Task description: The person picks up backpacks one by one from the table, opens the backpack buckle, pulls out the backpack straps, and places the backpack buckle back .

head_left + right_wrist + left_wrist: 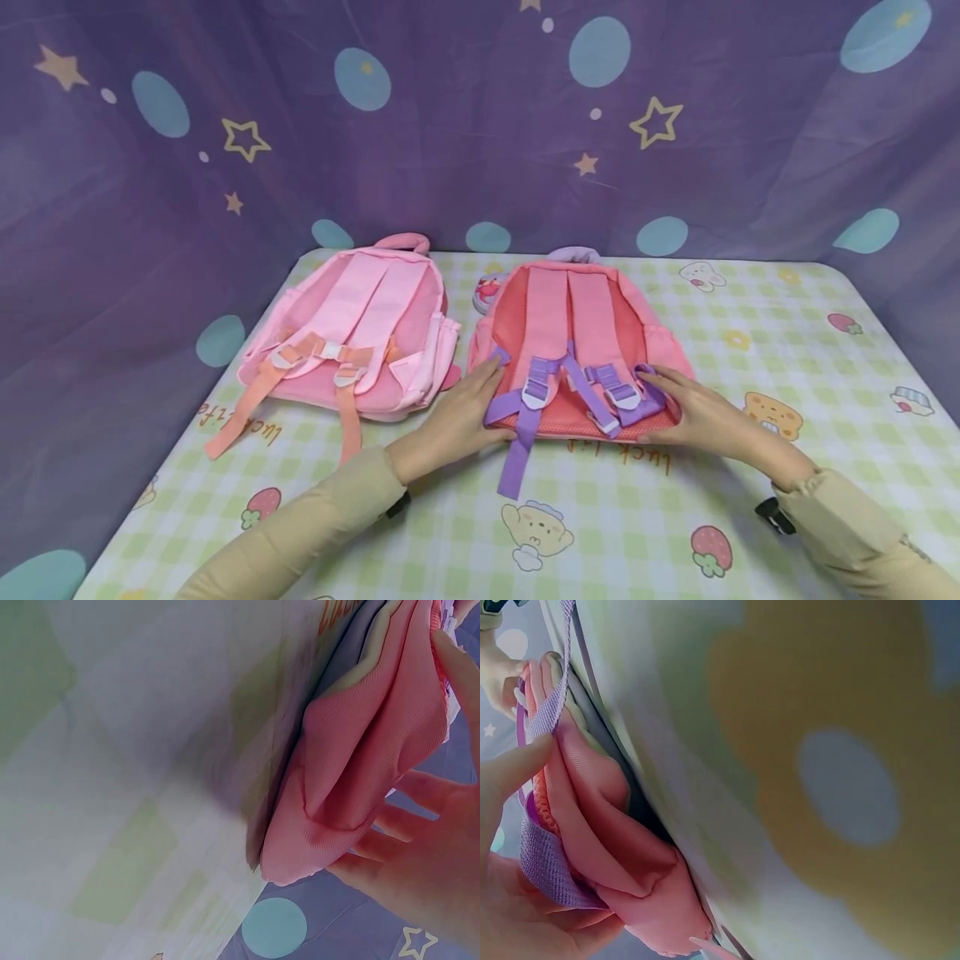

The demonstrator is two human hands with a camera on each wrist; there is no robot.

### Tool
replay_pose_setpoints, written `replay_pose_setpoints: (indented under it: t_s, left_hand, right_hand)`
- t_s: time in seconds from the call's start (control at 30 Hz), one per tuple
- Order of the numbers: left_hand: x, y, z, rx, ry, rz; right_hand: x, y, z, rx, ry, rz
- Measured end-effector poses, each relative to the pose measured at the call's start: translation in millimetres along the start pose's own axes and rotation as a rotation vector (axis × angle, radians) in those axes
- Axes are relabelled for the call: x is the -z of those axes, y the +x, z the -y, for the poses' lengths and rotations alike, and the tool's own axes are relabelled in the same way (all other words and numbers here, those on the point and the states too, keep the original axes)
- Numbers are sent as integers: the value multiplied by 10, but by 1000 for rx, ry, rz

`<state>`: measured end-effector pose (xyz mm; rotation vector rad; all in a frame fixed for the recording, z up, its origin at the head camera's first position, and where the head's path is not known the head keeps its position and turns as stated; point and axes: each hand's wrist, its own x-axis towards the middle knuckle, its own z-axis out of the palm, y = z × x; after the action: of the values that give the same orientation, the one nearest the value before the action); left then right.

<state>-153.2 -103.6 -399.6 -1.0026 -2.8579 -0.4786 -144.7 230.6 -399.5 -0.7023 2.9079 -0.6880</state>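
Observation:
A coral-pink backpack (510,304) lies on the table with its back panel and shoulder straps facing up. Purple webbing straps (517,454) with white buckles cross its lower part. At its lower left corner, my left hand (457,417) touches the side, thumb near the bottom edge; in the left wrist view a purple strap (551,862) runs between thumb and fingers. My right hand (697,417) rests on the lower right corner, fingers fairly straight; the right wrist view shows them spread along the pink side fabric (375,750).
A lighter pink backpack (405,387) with orange straps (243,417) lies to the left, also back up. A round charm (486,292) sits between the bags. The table wears a green checked cloth (615,533) with cartoon prints. A purple star-patterned curtain (465,158) surrounds it.

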Motion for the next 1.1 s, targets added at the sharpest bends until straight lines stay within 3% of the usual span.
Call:
replay_pose_setpoints:
  t_s: [0.4,0.7,1.1]
  left_hand:
    - [-9,56,13,-33,38,-60]
    - [-3,116,-46,-37,27,-40]
    - [-81,298,-186,-65,35,-19]
  right_hand:
    - [6,8,-26,6,12,-9]
    - [40,-51,-75,-7,36,-18]
    - [148,-176,-234,-50,98,0]
